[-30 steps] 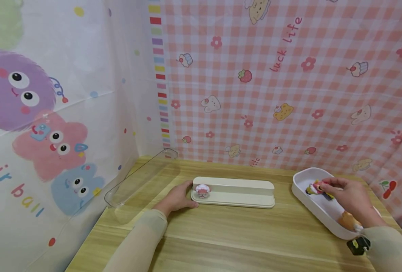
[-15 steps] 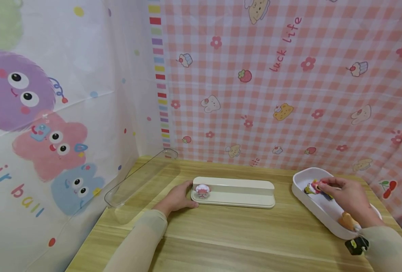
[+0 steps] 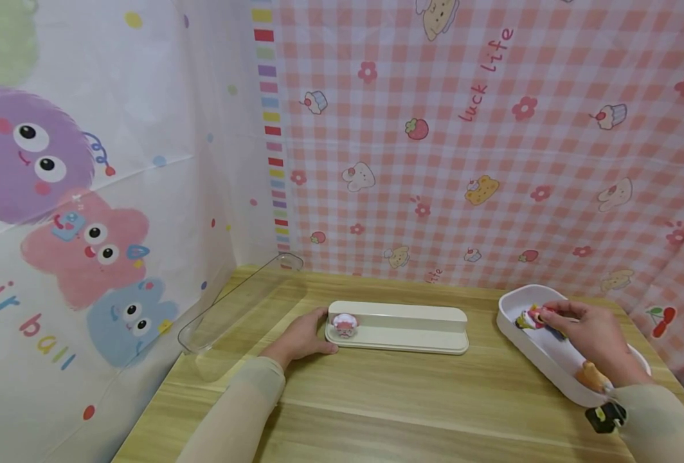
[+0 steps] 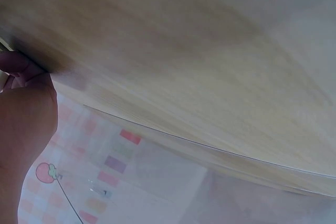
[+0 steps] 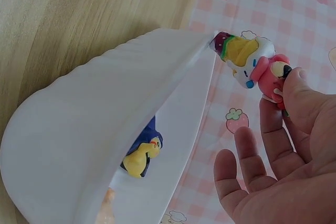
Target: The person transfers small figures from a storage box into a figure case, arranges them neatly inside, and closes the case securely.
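The right hand (image 3: 593, 334) pinches a small figure (image 5: 251, 59) between thumb and fingers, held just over the far end of the white tray (image 3: 541, 363), where other figures lie. The left hand (image 3: 298, 337), fingers relaxed, rests against the left end of the cream stand (image 3: 411, 321), seemingly steadying it; one badge (image 3: 344, 325) stands there, with open slot to its right. Bare tabletop (image 3: 405, 399) lies between tray and stand.

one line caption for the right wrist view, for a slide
Right hand pinches a small figurine above a white tray.
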{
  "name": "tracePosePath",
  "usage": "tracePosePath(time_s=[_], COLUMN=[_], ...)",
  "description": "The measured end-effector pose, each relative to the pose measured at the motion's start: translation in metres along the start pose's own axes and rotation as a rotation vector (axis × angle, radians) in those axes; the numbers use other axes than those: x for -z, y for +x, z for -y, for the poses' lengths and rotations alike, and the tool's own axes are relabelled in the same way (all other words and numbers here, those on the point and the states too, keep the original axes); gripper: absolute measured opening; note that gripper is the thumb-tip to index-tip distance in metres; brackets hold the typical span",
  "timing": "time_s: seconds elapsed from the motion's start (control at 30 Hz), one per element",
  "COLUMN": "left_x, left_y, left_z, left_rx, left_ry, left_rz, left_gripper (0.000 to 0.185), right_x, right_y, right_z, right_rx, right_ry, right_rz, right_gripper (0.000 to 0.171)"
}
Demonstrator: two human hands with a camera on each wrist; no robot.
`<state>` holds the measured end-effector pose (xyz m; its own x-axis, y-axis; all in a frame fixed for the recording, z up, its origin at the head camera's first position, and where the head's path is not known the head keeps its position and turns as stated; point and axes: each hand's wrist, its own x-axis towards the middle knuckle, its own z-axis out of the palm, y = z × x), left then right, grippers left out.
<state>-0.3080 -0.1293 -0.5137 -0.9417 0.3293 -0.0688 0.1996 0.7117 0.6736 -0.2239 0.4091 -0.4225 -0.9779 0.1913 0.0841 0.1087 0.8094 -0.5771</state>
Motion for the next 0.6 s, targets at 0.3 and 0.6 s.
tracePosePath(time_s=[0.3,0.6], left_x=[-0.0011,-0.0017], left_y=[0.0014,0.0032], left_z=[0.0024,0.0040], left_rx=[-0.007,-0.003], left_ry=[-0.007,-0.014], left_rz=[-0.003,0.005], left_gripper=[0.095,0.096], right_x=[-0.0024,-0.0046], right_y=[-0.0013,-0.0006], right_z=[0.0038,0.0073], right_rx=[0.007,0.017], right_ry=[0.021,0.040], right_rz=[0.017,0.060], right_gripper=[0.059,0.060])
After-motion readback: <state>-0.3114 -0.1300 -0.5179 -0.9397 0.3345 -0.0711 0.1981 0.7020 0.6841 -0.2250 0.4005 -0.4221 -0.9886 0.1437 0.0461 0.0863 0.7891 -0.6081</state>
